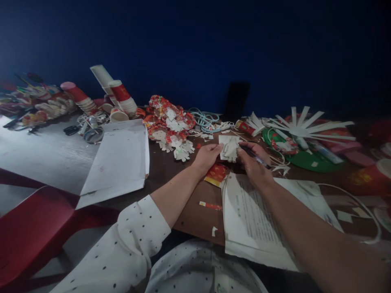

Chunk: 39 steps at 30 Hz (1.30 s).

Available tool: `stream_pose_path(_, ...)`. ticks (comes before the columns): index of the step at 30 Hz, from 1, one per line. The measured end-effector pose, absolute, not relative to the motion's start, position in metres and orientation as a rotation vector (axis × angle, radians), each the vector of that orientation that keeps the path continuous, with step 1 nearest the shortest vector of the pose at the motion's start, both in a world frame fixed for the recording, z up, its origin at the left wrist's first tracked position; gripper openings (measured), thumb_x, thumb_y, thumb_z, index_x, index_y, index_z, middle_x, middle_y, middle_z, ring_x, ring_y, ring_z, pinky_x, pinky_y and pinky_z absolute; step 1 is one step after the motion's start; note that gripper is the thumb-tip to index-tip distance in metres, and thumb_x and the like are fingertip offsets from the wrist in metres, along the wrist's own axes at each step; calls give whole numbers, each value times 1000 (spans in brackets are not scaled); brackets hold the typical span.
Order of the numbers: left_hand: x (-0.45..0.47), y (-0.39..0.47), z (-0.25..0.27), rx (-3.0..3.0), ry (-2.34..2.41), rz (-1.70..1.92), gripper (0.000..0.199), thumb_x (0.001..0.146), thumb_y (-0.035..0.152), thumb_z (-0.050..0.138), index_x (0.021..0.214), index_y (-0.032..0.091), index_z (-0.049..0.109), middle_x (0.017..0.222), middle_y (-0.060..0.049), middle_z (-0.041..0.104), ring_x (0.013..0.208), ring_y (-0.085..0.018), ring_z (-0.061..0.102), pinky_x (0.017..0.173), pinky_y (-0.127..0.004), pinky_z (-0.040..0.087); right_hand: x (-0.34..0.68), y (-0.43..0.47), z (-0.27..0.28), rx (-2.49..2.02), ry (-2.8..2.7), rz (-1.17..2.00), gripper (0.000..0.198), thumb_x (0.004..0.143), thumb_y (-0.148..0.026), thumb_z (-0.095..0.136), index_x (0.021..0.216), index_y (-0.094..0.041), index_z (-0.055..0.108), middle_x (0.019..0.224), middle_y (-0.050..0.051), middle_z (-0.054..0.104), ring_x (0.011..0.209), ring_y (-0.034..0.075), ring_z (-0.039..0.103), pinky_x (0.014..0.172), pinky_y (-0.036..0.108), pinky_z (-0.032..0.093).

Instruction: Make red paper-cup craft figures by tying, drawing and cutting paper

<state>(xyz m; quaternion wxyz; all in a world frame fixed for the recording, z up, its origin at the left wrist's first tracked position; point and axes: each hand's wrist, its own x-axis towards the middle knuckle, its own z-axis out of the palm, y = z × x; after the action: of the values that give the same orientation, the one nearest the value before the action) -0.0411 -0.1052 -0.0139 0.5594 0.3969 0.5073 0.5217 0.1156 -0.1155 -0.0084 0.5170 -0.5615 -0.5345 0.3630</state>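
Note:
Between my two hands, above the brown table, is a small white piece of paper (228, 147) with an outline drawn on it. My left hand (210, 156) pinches its left edge between thumb and fingers. My right hand (254, 159) is closed around a dark pen (254, 155), with its fingertips against the paper's right edge. Just below the paper lies a red and gold piece of card (216, 175). A printed booklet (253, 215) lies under my right forearm.
To the left are a large white sheet (119, 158), a heap of red and white paper cutouts (171, 120) and stacked paper cups (122, 97). A cup cut into a fan of strips (305, 129) sits right, near a green disc (314, 162). A red chair (33, 232) stands at lower left.

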Motion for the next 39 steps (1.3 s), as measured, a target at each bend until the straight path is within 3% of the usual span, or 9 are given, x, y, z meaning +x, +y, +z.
stream_pose_path(8,-48,-101,-13,984,1330,1386,32,77,45,60,63,16,56,55,4,44,53,-9,43,57,-22,44,125,-109,-14,-1393,-1190,738,38,74,-44,62,104,-22,63,68,-1,60,57,15,52,58,31,46)
stream_pose_path(17,-49,-100,-13,1003,1393,1389,32,77,46,58,67,16,58,56,3,47,52,-9,44,53,-21,38,125,-115,-9,-1370,-1375,667,36,75,-43,59,102,-19,64,78,4,63,69,19,57,67,36,48)
stream_pose_path(23,-49,-100,-15,1030,1399,1384,32,78,45,57,62,17,53,51,5,42,47,-8,43,49,-21,34,128,-110,-19,-1353,-1435,705,36,77,-42,57,105,-20,62,81,4,64,68,19,57,66,36,48)
stream_pose_path(39,-47,-98,-17,1025,1423,1350,28,80,40,56,65,17,56,53,4,47,45,-8,49,48,-20,37,126,-114,-13,-1329,-1495,677,39,74,-42,61,104,-17,61,76,4,64,64,18,57,64,34,48)
